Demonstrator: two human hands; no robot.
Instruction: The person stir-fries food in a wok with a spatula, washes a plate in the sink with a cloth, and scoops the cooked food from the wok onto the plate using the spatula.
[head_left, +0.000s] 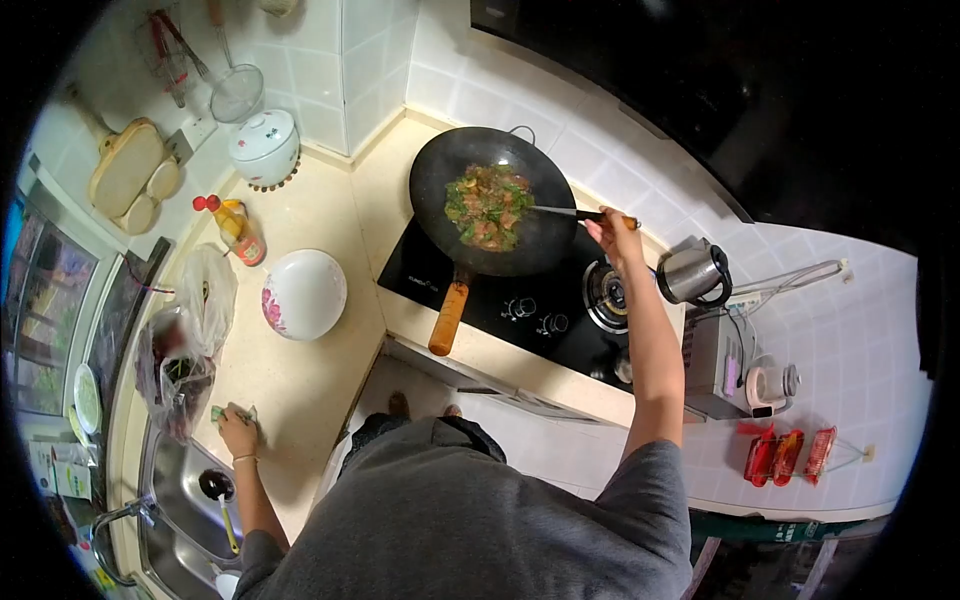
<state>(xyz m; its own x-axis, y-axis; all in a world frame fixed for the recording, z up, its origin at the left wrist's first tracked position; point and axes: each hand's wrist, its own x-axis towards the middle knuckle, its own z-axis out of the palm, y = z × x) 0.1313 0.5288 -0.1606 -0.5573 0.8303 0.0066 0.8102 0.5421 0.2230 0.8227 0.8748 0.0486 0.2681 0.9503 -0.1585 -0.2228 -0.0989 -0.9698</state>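
Note:
My right hand (614, 238) is closed around the wooden-ended handle of a metal spatula (560, 211), whose blade reaches into the food. Chopped green and reddish food (487, 207) lies in a black wok (440, 165) on the gas stove (480, 295). The wok's wooden handle (450, 318) points toward my body and is not held. On the counter at the left, my left hand (238, 430) is closed on a small green and white cloth (232, 412), beside the sink. A white bowl with pink flowers (304, 294) stands between my left hand and the wok.
Sauce bottles (240, 232), a lidded white pot (264, 148) and plastic bags of vegetables (178, 370) stand along the left wall. A sink (190, 475) holds a black ladle (216, 485). Right of the stove is a steel kettle (690, 272); a burner (605, 295) is under my right arm.

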